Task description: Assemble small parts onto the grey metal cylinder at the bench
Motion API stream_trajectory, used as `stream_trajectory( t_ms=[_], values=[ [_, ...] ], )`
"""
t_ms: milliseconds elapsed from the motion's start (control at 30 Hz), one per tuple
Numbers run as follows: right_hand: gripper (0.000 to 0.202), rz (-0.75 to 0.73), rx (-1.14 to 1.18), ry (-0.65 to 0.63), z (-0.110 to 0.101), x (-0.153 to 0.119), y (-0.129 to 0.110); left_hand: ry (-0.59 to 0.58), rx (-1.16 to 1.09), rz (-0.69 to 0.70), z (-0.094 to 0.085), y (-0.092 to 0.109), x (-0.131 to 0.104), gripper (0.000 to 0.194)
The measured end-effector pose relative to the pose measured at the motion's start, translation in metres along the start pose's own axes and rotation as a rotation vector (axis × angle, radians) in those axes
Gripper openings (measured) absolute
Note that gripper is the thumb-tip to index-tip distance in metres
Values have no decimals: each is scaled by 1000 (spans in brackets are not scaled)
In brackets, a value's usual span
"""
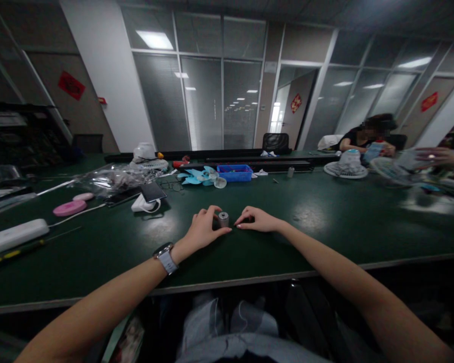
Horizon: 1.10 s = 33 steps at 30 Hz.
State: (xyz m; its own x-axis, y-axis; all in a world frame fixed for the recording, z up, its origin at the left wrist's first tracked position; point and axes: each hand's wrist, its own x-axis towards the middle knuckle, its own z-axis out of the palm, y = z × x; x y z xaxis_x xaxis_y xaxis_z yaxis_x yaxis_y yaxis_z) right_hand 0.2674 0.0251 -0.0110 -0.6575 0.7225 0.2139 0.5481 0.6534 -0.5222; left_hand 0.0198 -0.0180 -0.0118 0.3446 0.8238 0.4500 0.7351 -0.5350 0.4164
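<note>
A small grey metal cylinder [223,220] stands upright on the dark green table [280,252], with a small round part on its top. My left hand [204,227], with a watch on the wrist, curls round the cylinder's left side, thumb in front and fingers behind. Just right of the cylinder, my right hand [259,220] rests near the tabletop with thumb and index finger pinched together. Whatever lies between those fingertips, if anything, is too small to make out.
Behind stand a blue basket [234,174] and light-blue fan blades [199,176]. Left are a white charger [146,202], pink discs [70,207], a power strip [17,237] and a yellow screwdriver [15,253]. A white fan part [346,169] and a person [366,136] are at right.
</note>
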Motion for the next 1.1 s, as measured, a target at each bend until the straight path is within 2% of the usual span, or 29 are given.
stream_trajectory(
  t_ms=[133,300,433,567,733,933,1100],
  values=[
    [35,-23,-4,3,-1,-1,-5,-4,6,-6,-1,-1,0,58],
    [29,17,-20,60,4,2,-5,-5,-29,4,-4,1,0,57],
    [26,105,81,248,7,6,-19,-19,-100,1,-6,2,1,58],
    [23,44,235,393,6,8,-48,-46,-184,44,-5,2,1,58],
    [19,-22,236,359,8,9,-69,-52,-213,43,-1,1,0,59],
    [18,6,218,329,8,12,-66,-49,-177,46,-2,3,0,57],
    [20,-12,200,248,0,18,-65,-59,-139,23,-2,6,-1,57]
  ],
)
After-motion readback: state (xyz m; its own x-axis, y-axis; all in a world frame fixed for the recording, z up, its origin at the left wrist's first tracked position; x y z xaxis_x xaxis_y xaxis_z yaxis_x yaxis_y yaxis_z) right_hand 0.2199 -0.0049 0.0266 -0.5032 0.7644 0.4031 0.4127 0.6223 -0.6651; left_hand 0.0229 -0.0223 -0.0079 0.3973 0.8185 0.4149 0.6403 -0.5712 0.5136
